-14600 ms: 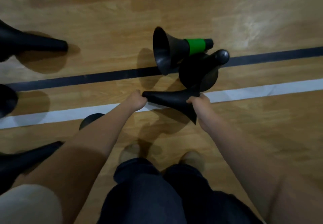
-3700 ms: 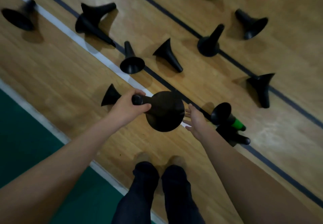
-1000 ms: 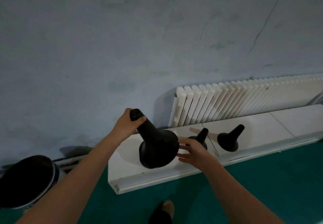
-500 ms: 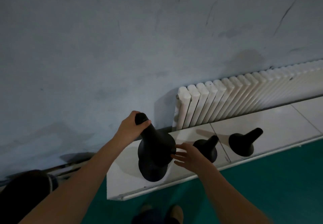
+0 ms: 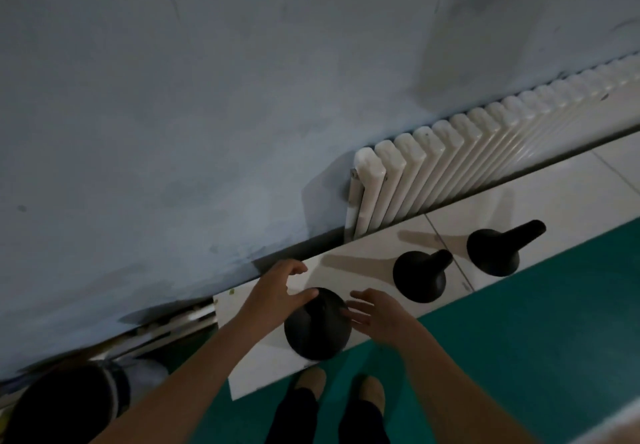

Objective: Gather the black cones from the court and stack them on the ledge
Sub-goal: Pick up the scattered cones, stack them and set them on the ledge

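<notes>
A black cone (image 5: 317, 331) stands base-down on the white ledge (image 5: 367, 263), near its left end. My left hand (image 5: 277, 291) hovers over its top with fingers spread, holding nothing. My right hand (image 5: 381, 315) is open just right of the cone, its fingertips at the cone's edge. Further right on the ledge stand two more black cones, one (image 5: 420, 279) in the middle and one (image 5: 495, 251) beyond it.
A white ribbed radiator (image 5: 450, 159) runs along the blue-grey wall behind the ledge. Green floor (image 5: 519, 322) lies in front, with my feet (image 5: 341, 391) against the ledge. A dark round container (image 5: 59, 409) sits at the lower left.
The cone I carried by its neck has come down onto the ledge. My left hand has let go of its neck and opened above it. My right hand stays open beside it.
</notes>
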Action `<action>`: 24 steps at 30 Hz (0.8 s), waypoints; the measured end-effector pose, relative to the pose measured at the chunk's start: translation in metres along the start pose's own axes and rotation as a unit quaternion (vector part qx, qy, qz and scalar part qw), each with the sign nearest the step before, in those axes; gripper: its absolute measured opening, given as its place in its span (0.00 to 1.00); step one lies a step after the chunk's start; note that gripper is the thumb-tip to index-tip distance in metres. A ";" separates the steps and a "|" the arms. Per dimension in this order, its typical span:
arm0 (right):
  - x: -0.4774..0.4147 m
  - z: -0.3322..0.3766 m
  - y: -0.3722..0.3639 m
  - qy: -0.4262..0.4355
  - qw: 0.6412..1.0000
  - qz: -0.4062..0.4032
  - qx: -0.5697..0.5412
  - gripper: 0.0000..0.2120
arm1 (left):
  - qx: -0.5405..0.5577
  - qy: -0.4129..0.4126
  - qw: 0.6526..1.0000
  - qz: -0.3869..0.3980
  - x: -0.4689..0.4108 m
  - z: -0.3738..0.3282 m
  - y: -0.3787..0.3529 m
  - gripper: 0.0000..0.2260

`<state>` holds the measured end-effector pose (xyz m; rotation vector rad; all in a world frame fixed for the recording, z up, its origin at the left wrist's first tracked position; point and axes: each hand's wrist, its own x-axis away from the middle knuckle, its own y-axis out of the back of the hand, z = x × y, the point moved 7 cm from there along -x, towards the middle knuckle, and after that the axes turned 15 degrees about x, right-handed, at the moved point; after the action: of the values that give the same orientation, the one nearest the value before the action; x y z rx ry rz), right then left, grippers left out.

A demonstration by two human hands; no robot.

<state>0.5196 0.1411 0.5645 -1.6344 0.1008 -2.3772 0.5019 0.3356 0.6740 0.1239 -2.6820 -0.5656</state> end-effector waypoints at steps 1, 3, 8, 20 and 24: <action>0.001 0.002 0.001 0.002 1.000 -0.006 0.007 0.15 | 0.006 0.005 1.000 0.003 -0.004 0.003 0.001 0.15; 0.004 0.005 0.005 0.003 1.000 -0.016 0.022 0.15 | 0.023 0.018 1.000 -0.003 -0.010 0.006 0.006 0.12; 0.028 0.010 0.017 0.024 0.998 -0.049 0.042 0.14 | 0.003 0.042 0.999 0.013 -0.023 -0.002 0.011 0.03; 0.120 0.011 0.054 0.129 0.976 -0.170 -0.035 0.08 | 0.013 0.049 0.982 0.180 -0.053 -0.054 -0.051 0.11; 0.150 -0.019 0.080 0.145 0.959 -0.228 -0.085 0.07 | 0.006 0.049 0.970 0.237 -0.038 -0.074 -0.096 0.08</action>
<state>0.4647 0.0254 0.6776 -1.4923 -0.0229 -3.0295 0.5668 0.2268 0.6831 -0.4625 -2.4900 -0.3763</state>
